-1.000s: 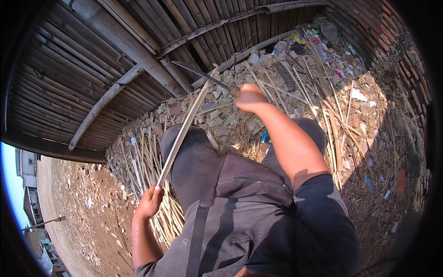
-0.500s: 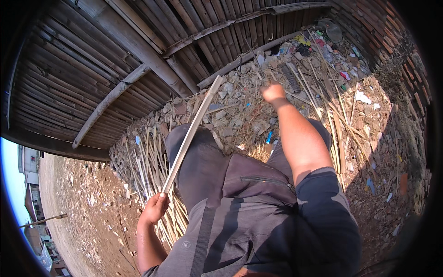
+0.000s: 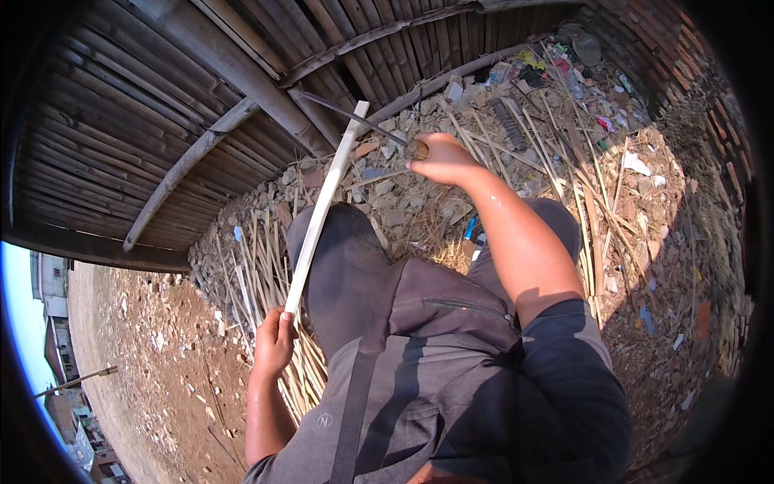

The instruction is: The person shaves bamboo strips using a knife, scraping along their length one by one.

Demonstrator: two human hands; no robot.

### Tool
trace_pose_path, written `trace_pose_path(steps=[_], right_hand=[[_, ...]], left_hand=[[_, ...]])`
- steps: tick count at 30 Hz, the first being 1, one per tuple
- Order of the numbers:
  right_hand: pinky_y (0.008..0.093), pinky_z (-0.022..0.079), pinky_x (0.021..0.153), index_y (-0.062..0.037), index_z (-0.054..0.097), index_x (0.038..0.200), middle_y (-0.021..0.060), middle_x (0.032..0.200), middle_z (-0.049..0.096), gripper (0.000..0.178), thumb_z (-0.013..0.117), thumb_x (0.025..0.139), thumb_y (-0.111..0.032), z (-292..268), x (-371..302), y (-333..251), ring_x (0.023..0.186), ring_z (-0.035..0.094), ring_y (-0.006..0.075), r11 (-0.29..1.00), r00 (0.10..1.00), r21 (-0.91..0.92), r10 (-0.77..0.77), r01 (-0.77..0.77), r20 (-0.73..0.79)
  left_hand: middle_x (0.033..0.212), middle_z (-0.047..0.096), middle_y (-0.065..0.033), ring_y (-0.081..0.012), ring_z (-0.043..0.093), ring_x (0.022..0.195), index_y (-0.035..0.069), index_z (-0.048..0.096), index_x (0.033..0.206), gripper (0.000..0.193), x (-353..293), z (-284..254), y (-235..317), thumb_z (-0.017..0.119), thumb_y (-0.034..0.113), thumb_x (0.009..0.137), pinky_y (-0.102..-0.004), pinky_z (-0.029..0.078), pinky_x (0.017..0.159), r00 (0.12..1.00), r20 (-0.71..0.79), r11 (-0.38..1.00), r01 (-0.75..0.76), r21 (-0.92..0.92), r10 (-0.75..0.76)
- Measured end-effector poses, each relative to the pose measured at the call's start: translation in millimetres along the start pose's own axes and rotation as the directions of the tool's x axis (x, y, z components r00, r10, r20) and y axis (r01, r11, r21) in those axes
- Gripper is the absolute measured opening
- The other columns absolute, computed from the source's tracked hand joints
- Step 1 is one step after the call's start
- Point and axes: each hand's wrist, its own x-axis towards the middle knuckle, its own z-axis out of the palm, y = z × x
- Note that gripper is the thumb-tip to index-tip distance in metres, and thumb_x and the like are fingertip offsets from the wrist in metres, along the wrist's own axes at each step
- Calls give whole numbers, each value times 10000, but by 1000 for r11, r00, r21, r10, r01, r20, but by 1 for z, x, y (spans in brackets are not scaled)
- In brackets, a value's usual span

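Observation:
My left hand [image 3: 272, 343] is closed round the lower end of a long pale bamboo strip [image 3: 325, 196], thumb along it. The strip slants up and away across my left thigh. Closed round the short handle of a long, thin-bladed knife [image 3: 348, 114] is my right hand [image 3: 441, 159], in front of my knees. Its dark blade points left and crosses the strip's far end; whether it touches the strip I cannot tell.
A pile of bamboo strips [image 3: 262, 270] lies beside my left leg. More strips [image 3: 592, 234] lie to my right among rubble and litter. A slatted bamboo wall [image 3: 153, 121] rises ahead, and a brick wall [image 3: 697, 89] stands at the far right.
My right hand has moved left, and the knife has swung from pointing away to lying across the strip's far end. My left hand and the strip have shifted slightly upward in view.

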Motion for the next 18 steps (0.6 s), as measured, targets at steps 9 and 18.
trace_pose_path(steps=[9,18], right_hand=[[514,538,742,-102,674,971,175,884,709,264,685,713,-157,24,-40,-47,873,670,424,819,734,-94,-449,566,510],[484,533,914,-72,687,1057,192,1091,708,290,658,792,-186,10,3,16,1061,665,398,989,987,-126,-59,79,152]], left_hand=[[701,610,-39,-109,518,637,-21,600,967,314,2,16,26,611,286,1029,-297,441,585,987,65,950,-161,269,149],[656,549,-26,-113,488,617,1,538,826,402,13,14,15,562,328,1059,-312,428,563,973,171,959,-190,209,155]])
